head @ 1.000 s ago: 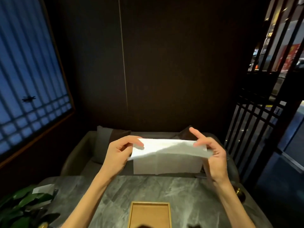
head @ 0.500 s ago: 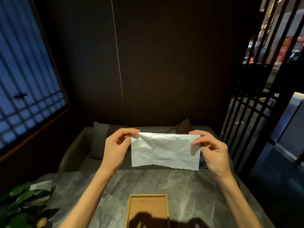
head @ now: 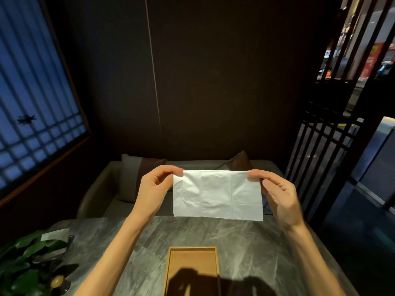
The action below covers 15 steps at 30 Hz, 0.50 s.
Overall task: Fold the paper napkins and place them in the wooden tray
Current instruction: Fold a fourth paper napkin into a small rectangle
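A white paper napkin (head: 215,194), folded into a wide rectangle, hangs flat in the air above the far part of the table. My left hand (head: 155,189) pinches its top left corner and my right hand (head: 277,193) pinches its top right corner. A vertical crease runs down its right third. Below it, near the front edge, lies the wooden tray (head: 171,270), long and narrow, with nothing visible inside but the shadow of my hands.
The grey marble table (head: 256,253) carries a leafy green plant (head: 30,261) with a white card at front left. A grey sofa with cushions (head: 132,178) sits behind the table. A black lattice screen (head: 320,157) stands on the right.
The napkin's top flap has come down, so it now hangs as one flat folded rectangle. Both hands keep hold of the top corners, and the view has tilted down slightly.
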Each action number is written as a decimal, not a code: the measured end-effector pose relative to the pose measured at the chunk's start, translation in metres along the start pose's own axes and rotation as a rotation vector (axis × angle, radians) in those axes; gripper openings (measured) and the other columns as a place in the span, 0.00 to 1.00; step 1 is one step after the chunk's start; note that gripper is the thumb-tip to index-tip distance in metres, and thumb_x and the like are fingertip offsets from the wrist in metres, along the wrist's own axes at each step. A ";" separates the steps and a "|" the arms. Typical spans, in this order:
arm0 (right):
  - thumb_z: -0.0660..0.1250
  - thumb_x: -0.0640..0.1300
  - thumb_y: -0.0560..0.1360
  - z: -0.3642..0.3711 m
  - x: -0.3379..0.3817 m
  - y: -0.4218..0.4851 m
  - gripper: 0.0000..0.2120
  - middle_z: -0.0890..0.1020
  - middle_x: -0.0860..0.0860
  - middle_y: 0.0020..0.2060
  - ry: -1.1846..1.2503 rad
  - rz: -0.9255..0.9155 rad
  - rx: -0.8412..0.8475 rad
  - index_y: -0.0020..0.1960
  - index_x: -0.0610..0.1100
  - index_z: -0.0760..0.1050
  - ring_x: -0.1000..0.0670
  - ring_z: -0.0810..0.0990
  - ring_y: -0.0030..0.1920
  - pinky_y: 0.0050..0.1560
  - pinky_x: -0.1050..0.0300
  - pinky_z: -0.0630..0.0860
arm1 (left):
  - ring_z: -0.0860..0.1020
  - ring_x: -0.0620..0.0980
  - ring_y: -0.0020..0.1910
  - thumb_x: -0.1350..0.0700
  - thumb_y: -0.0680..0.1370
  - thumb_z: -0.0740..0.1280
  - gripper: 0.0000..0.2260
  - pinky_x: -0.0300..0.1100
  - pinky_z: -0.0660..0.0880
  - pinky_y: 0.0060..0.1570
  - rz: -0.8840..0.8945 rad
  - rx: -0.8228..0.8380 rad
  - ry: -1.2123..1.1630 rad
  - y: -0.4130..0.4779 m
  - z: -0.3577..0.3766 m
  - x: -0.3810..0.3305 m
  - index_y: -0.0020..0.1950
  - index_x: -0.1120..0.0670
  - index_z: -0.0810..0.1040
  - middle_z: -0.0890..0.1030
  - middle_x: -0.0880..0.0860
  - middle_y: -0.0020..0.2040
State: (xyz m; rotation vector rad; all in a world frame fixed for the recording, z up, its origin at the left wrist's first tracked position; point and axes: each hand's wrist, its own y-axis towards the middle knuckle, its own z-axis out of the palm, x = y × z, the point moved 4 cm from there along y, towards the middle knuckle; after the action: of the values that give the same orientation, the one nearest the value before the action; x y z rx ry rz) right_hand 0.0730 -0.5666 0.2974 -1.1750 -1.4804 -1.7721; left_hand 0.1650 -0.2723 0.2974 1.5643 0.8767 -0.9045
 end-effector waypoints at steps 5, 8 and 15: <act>0.66 0.36 0.78 0.020 0.010 0.012 0.17 0.86 0.57 0.49 -0.382 -0.014 0.100 0.49 0.57 0.84 0.59 0.82 0.55 0.56 0.63 0.78 | 0.75 0.40 0.62 0.70 0.78 0.63 0.18 0.37 0.73 0.65 0.032 0.154 0.472 -0.008 0.021 0.013 0.57 0.48 0.79 0.78 0.46 0.60; 0.65 0.33 0.77 0.047 0.021 0.018 0.22 0.84 0.60 0.53 -0.682 -0.026 0.542 0.52 0.61 0.83 0.60 0.80 0.57 0.61 0.61 0.76 | 0.65 0.35 0.70 0.51 0.79 0.70 0.23 0.31 0.62 0.70 0.065 0.489 0.424 -0.026 0.055 0.014 0.70 0.36 0.68 0.69 0.33 0.68; 0.64 0.46 0.81 0.059 0.010 0.022 0.21 0.79 0.65 0.60 -0.741 0.014 0.712 0.69 0.67 0.71 0.66 0.77 0.59 0.55 0.76 0.72 | 0.82 0.37 0.41 0.51 0.81 0.68 0.08 0.30 0.76 0.43 -0.217 0.660 0.006 -0.055 0.101 0.034 0.50 0.50 0.87 0.87 0.45 0.43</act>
State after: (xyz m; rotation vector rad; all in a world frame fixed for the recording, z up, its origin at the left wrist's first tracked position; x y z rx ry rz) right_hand 0.1028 -0.5143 0.3176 -1.4702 -2.2323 -0.6428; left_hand 0.1201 -0.3608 0.2299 2.0507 0.8023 -1.4474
